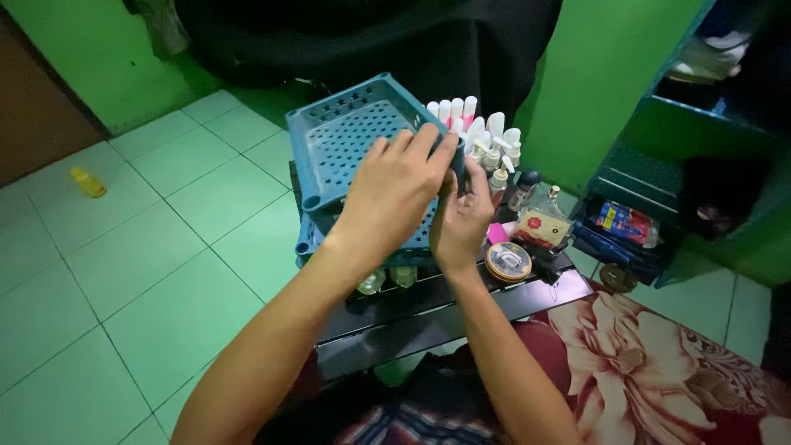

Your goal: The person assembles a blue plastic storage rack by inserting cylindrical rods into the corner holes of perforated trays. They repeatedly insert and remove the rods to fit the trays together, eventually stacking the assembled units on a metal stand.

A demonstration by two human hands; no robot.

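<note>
Yellow bottle (87, 182) on floor, round tin (507, 261), perhaps perfume bottle (550, 200)

teal perforated basket (346, 140), pale green tiled floor (165, 247), yellow bottle (87, 182), white-and-pink bottles (478, 132), red cloth (651, 363) with cream floral print.

Pretty dim room, green walls (91, 58), pale green floor tiles (156, 247). Teal shelf unit (659, 156) against the right wall, brown door (33, 115) on the far left, floral red mat (659, 371) bottom right.
</note>
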